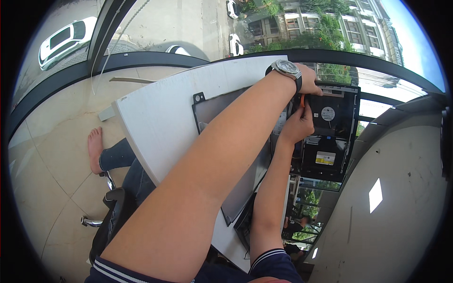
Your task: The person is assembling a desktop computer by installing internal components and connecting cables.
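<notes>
Left hand (309, 79): partly curled at black rectangular casing (343, 115), hold unclear
Right hand (298, 126): nearer, pinched around small orange piece (302, 100)

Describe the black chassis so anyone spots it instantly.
Start at the white tabletop, then find the left hand beyond the wristwatch. The black chassis extends to its right. Unlike the grey panel nearby, it bears a round white label.

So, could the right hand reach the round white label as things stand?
Probably yes: the right hand is close to the round white label, with nothing visible blocking the way between.
</notes>
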The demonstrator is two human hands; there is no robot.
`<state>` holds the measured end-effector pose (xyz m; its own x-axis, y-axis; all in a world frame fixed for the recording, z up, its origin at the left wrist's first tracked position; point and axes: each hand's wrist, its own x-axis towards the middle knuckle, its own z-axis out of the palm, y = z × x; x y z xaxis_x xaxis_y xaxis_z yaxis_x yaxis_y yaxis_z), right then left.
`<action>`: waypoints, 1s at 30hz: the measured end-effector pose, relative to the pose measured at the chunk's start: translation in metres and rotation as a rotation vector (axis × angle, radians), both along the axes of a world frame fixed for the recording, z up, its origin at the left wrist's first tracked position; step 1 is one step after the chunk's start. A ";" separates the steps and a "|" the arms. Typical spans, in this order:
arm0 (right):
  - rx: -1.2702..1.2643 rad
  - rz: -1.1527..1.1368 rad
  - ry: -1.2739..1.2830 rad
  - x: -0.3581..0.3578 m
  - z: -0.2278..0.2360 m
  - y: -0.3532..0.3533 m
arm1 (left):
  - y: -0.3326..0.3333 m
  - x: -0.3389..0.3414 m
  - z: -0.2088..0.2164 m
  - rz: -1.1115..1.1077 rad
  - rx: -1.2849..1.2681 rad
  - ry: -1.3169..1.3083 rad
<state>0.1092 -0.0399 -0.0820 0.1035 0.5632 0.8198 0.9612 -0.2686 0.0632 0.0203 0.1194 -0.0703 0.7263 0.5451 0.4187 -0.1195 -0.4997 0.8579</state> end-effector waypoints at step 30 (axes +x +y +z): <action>-0.508 0.194 0.137 -0.095 0.040 -0.082 | -0.012 -0.012 -0.002 0.135 -0.053 -0.099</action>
<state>0.0140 -0.1223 -0.0421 0.0451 0.9031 0.4270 0.9985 -0.0545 0.0097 0.0080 0.1073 -0.0726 0.6016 0.6581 0.4528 -0.1401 -0.4711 0.8709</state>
